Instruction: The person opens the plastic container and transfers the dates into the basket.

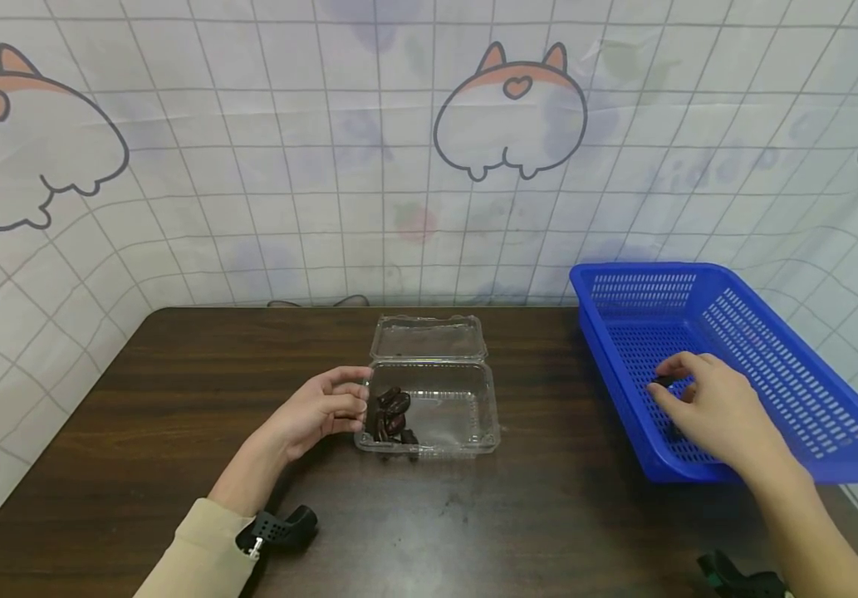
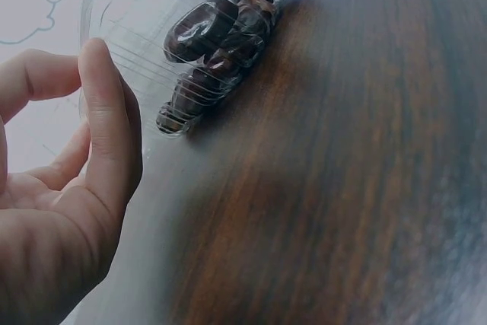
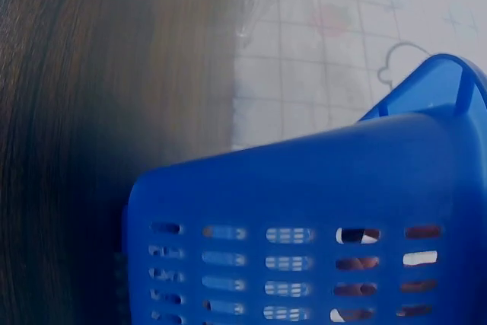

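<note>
Closest to us, a black wrist mount (image 1: 285, 528) juts beside the cuff of a beige sleeve (image 1: 208, 544). Over the inside of a blue basket (image 1: 626, 411), our right hand (image 1: 720, 407) pinches a small dark piece (image 1: 665, 381) between thumb and fingers. More glossy, dark brown pieces (image 1: 396, 407) lie heaped at the left end of a clear plastic box (image 1: 447, 415), whose lid (image 1: 429, 339) is folded open toward the wall. Our left hand (image 1: 316, 411) has its fingers apart and slightly bent, touching the left side of the box.

Under both containers we have a table (image 1: 174, 399) of dark brown wood grain, shiny at the near side. Behind it hangs a white wall covering (image 1: 249, 166) with grey grid lines and cartoon animal rumps, some marked with hearts. Faint lettering (image 1: 713, 170) shows toward its right, too pale for us to read.

From the left wrist we see the heaped pieces close up through the ridged clear plastic. From the right wrist we face the basket's slotted outer wall, with skin and something dark showing through the slots; the head view gives us its inside.
</note>
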`<state>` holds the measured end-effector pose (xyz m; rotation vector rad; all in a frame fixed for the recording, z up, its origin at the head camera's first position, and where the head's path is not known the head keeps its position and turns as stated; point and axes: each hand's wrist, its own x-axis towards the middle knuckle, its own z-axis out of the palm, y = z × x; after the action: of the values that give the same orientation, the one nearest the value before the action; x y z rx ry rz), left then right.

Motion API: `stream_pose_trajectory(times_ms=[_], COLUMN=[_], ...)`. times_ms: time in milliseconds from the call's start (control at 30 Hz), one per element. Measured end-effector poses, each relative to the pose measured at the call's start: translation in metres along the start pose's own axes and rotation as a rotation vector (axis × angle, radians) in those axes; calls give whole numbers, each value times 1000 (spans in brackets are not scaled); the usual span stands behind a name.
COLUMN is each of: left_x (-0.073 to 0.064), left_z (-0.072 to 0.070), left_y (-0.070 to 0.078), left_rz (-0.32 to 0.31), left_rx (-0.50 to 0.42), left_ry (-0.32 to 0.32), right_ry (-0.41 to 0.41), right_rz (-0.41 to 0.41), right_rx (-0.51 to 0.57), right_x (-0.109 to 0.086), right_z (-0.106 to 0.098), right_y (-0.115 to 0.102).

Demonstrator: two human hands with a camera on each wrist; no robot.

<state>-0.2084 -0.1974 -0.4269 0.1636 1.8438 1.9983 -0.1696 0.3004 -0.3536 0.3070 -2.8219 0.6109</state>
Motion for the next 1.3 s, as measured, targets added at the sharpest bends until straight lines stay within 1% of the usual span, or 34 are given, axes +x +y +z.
stream_pose_trajectory(times_ms=[200,500,767,1033,1300], left_x=[0,-1,0,1,0], left_z=[0,1,0,-1,0], left_y=[0,1,1,0,2], left_rz=[0,-7,-11,-8,-13], left_rx=[7,-3,-6,-1,1], left_ry=[7,5,3,2,8], right_ry=[-10,-32,13,54,45], right_rz=[0,-17,-59,-77,-96], right_rx=[-5,-13,-34,-6,69], right_x=[-2,-6,-7,-6,-2], right_z=[-2,-4,-10,-13,-13], right_y=[4,5,2,-11,-32])
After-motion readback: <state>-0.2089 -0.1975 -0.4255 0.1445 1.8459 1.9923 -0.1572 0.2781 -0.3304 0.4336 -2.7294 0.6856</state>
